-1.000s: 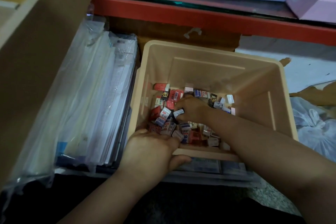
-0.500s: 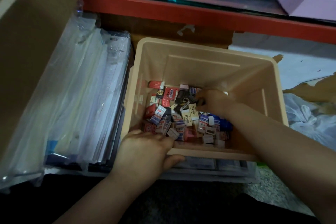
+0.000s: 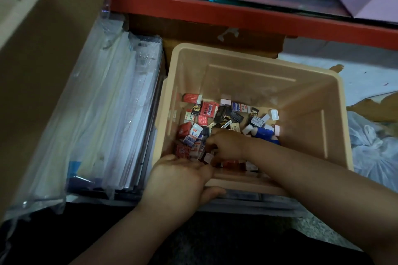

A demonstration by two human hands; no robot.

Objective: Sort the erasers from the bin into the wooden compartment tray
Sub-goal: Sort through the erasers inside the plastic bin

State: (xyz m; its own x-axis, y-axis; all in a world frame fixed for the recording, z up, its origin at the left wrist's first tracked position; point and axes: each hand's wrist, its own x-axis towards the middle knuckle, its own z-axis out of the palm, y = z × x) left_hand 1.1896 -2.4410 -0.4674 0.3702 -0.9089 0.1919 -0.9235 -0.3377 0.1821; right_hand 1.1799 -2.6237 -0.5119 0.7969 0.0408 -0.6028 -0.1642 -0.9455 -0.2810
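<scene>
Your right grip (image 3: 226,144) shifted from far-right of pile to near-left corner of beige plastic bin (image 3: 237,84). Fingers curled among small wrapped erasers (image 3: 207,108); cannot tell if any held. Your left grip (image 3: 178,178) clamps bin's near rim. Likely 1 more pick starting. Wooden tray unseen.

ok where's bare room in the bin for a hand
Barest: the strip between the white erasers and the right wall of the bin, and a small gap at the left wall below the red eraser. Crowded near side: right hand in the pile, left hand on the rim.
</scene>
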